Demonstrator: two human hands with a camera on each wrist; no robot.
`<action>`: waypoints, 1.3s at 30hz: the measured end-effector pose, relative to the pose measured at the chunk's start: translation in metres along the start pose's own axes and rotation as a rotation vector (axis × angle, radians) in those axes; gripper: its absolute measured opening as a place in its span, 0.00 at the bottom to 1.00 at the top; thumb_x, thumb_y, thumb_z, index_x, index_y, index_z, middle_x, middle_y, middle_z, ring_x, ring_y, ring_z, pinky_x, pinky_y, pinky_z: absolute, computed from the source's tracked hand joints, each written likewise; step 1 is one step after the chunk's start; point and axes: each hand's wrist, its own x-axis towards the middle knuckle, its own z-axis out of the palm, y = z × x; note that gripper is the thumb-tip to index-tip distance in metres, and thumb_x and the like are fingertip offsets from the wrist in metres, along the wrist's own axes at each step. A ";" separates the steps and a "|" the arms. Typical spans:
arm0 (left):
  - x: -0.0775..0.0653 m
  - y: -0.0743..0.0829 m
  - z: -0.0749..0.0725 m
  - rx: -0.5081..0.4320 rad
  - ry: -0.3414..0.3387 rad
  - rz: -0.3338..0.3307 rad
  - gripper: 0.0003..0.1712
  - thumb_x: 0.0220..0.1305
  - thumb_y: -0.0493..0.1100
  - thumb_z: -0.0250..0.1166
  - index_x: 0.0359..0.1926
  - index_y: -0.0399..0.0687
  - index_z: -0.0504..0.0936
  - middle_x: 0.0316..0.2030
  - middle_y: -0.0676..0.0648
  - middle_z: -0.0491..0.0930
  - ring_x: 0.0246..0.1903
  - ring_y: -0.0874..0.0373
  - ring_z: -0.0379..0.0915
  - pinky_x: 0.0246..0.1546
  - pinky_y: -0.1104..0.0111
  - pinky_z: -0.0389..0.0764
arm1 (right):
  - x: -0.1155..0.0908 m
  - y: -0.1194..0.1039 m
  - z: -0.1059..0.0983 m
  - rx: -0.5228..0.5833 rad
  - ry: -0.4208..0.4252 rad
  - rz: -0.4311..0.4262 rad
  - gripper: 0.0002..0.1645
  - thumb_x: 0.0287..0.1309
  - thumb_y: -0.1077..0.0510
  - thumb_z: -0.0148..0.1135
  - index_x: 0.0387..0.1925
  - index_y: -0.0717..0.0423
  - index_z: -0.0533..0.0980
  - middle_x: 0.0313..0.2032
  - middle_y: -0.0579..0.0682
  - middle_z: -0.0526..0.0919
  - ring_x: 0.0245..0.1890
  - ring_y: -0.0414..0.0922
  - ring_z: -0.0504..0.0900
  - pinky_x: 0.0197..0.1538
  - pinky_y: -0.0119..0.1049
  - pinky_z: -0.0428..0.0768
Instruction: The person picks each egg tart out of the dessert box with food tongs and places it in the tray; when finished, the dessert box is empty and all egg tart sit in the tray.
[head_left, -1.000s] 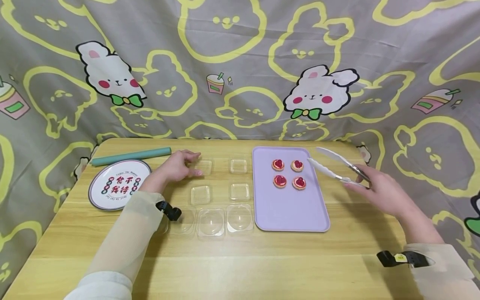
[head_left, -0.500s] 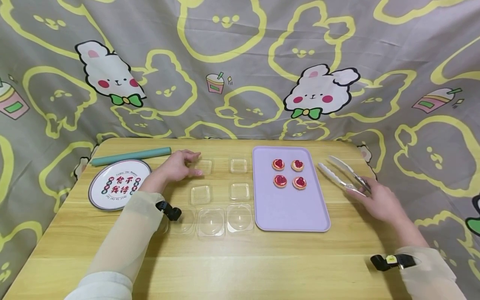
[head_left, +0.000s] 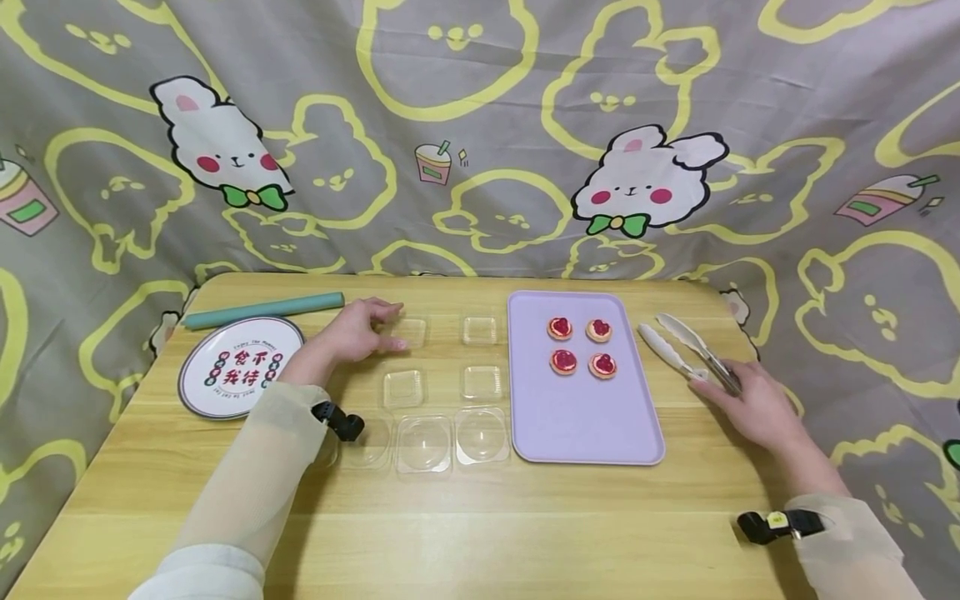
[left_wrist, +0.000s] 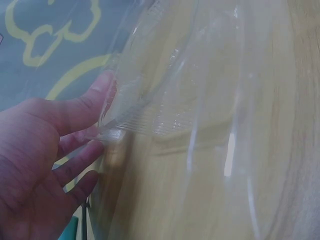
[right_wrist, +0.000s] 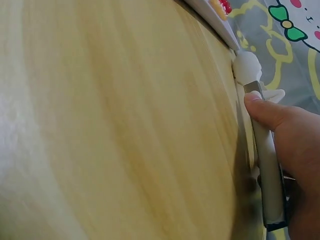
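My left hand (head_left: 354, 332) holds the left edge of a clear plastic box (head_left: 413, 332) at the back, its thumb and index finger at the rim. In the left wrist view, the thumb touches the clear wall of the box while the other fingers spread behind it. To the right of the lilac tray (head_left: 585, 429), my right hand (head_left: 767, 407) grips food tongs (head_left: 682, 332) with white tips and steel handles. The tong tips are spread apart, low by the table, with nothing between them. Several small tarts (head_left: 560, 328) with red topping lie on the tray.
More clear boxes (head_left: 403, 388) stand in the middle, with clear domed lids (head_left: 424, 443) lined up nearer me. At the left are an oval plate (head_left: 242, 367) with red lettering and a green roll (head_left: 264, 310). A patterned curtain (head_left: 495, 142) surrounds the table.
My right hand has moved the tongs from over the tray's right edge, rightward and down beside it. The left hand has stayed at the box.
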 end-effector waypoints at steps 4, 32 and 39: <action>0.000 0.001 -0.002 -0.008 -0.006 0.004 0.47 0.61 0.47 0.81 0.76 0.40 0.71 0.73 0.34 0.69 0.73 0.37 0.63 0.74 0.46 0.62 | -0.001 0.001 0.005 0.029 0.016 0.002 0.47 0.73 0.37 0.64 0.67 0.77 0.68 0.56 0.75 0.71 0.55 0.73 0.72 0.55 0.72 0.70; -0.024 0.025 -0.026 0.102 0.169 0.153 0.56 0.72 0.68 0.65 0.86 0.53 0.48 0.84 0.45 0.42 0.82 0.40 0.38 0.77 0.38 0.49 | 0.025 -0.075 -0.044 0.112 0.160 -0.042 0.57 0.75 0.38 0.59 0.85 0.59 0.40 0.82 0.68 0.39 0.76 0.77 0.49 0.67 0.82 0.49; -0.051 0.064 -0.030 0.221 0.394 0.273 0.52 0.76 0.75 0.50 0.86 0.57 0.41 0.84 0.51 0.28 0.81 0.49 0.18 0.77 0.37 0.33 | 0.024 -0.124 -0.051 0.073 0.198 -0.210 0.51 0.76 0.38 0.56 0.85 0.55 0.47 0.84 0.60 0.31 0.80 0.71 0.38 0.73 0.77 0.32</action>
